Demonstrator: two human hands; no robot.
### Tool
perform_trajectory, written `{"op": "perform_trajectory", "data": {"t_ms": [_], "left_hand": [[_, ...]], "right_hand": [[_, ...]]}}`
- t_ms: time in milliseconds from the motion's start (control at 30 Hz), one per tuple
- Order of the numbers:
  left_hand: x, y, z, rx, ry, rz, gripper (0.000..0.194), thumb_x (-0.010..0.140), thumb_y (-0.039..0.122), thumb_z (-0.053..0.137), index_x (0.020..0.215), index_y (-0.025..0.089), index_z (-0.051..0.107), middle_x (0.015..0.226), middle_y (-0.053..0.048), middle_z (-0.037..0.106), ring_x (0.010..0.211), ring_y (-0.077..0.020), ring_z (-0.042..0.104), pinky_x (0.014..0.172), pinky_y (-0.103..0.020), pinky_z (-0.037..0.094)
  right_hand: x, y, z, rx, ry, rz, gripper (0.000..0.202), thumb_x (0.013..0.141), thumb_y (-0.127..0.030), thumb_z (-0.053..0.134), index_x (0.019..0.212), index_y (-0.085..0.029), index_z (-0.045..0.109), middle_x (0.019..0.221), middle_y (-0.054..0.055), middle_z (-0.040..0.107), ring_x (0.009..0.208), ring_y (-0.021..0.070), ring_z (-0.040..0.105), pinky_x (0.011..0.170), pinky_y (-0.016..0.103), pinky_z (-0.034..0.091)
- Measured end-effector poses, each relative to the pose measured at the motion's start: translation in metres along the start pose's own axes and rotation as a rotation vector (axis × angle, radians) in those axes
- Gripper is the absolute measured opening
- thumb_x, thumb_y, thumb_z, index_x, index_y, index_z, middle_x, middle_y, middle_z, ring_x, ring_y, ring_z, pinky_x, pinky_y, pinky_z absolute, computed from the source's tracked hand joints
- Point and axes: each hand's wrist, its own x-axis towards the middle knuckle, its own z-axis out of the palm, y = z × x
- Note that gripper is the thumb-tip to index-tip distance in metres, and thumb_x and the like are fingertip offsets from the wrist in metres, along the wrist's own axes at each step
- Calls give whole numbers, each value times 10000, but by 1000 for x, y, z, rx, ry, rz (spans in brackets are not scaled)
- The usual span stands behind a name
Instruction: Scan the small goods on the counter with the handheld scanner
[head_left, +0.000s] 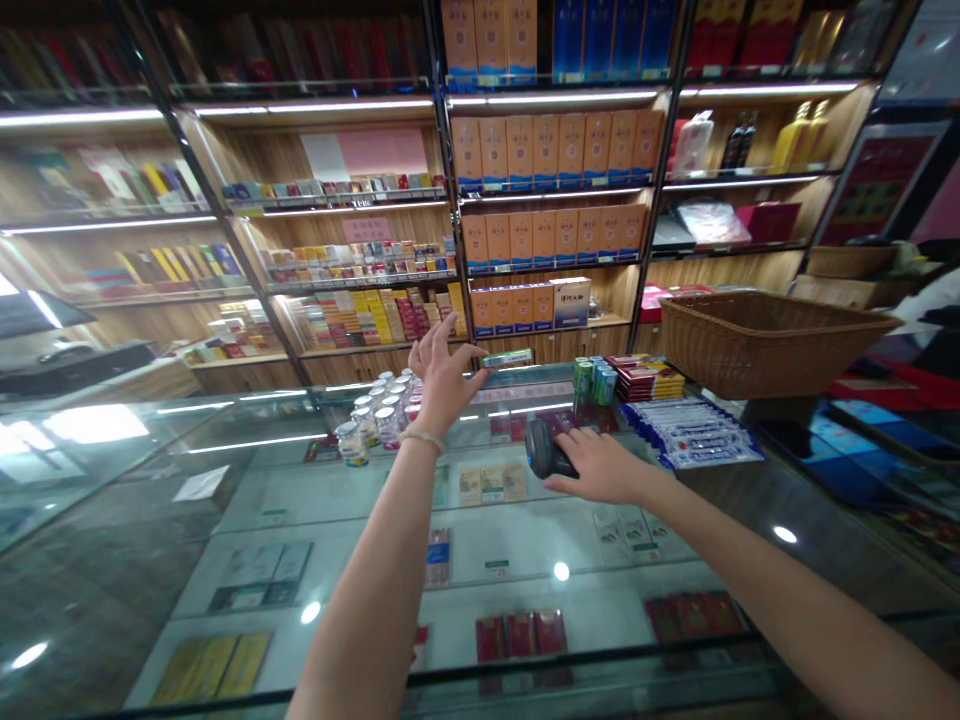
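My left hand [442, 375] reaches over the far part of the glass counter, pinching a small green-and-white pack [507, 358] between thumb and forefinger while the other fingers are raised. A black barcode scanner [546, 450] is in my right hand [600, 465], its head turned to the left. Small round tubs [367, 420] with pale lids stand in rows beside my left wrist. Right of the scanner are green cylindrical packs [594, 380], stacked red and yellow packs [649, 378] and blue-and-white wrapped sticks [690, 432].
The glass display counter [525, 530] holds boxes on its inner shelves. A brown wicker basket [765, 345] stands at the counter's right end. Behind, wall shelves hold orange boxes [555, 150], bottles and many small packs. A folded paper [202, 485] lies at left.
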Motion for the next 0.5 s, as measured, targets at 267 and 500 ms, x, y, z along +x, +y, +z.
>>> {"op": "perform_trajectory", "data": {"t_ms": [267, 500], "left_hand": [[-2, -8, 4, -33, -56, 46, 139, 817, 340, 797, 947, 300, 768, 1675, -24, 354, 1550, -345, 300, 1295, -581, 234], [-3, -14, 9, -53, -83, 57, 138, 825, 318, 775, 958, 285, 762, 1712, -14, 283, 1571, -327, 260, 1299, -559, 237]], "right_hand": [[50, 17, -46, 273, 230, 213, 599, 1006, -611, 471, 1429, -204, 589, 1450, 168, 593, 1375, 335, 499, 1128, 488, 385], [105, 15, -54, 1047, 304, 188, 526, 926, -610, 582, 1126, -156, 758, 1205, 106, 762, 1176, 256, 652, 1031, 366, 466]]}}
